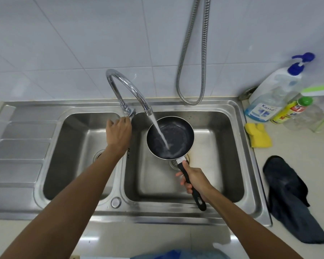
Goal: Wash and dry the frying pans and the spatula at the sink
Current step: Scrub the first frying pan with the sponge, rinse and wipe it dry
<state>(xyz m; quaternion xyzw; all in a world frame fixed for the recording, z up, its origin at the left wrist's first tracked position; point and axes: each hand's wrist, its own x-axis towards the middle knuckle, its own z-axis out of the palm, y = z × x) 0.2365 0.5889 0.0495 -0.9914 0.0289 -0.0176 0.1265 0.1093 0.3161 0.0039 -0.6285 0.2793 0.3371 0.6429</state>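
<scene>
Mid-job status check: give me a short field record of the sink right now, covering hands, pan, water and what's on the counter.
left hand: holds the tap handle
right hand: grips the frying pan by its black handle
frying pan: over the right basin, below the tap
water: running from the tap into the pan
counter, right side: yellow cloth, dark cloth, soap bottles
spatula: not in view

Room to pass in the left basin [79, 146]; faucet [128, 88] and frying pan [178, 135] crowd the right basin's [213, 146] back
</scene>
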